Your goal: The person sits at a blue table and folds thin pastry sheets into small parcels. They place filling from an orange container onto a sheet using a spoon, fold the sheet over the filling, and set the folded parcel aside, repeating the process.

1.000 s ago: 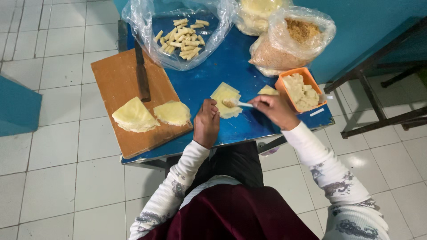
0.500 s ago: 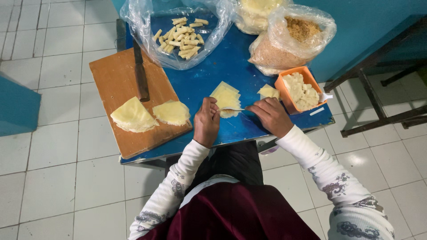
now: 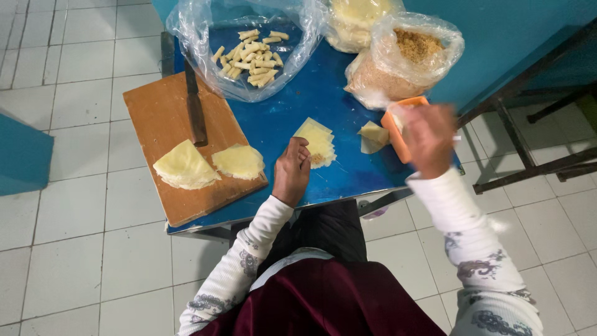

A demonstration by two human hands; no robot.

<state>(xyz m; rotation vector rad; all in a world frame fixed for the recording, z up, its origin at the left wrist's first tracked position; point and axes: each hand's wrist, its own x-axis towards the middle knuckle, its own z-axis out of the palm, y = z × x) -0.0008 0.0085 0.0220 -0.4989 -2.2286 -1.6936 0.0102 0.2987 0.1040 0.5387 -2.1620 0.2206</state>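
Holding the pale yellow triangular dough sheet (image 3: pixel 318 144) flat on the blue desk (image 3: pixel 280 112), your left hand (image 3: pixel 291 171) presses with curled fingers; your right hand (image 3: pixel 428 138), blurred over the orange plastic tub (image 3: pixel 394 127), has a grip I cannot tell. Spoon little filling, centred.

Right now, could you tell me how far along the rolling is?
Done: a pile of finished rolls sits in the open plastic bag. In hand: left hand steadies a wrapper with filling while the right hand is at the orange tub. Left: two stacks of wrappers on the board.
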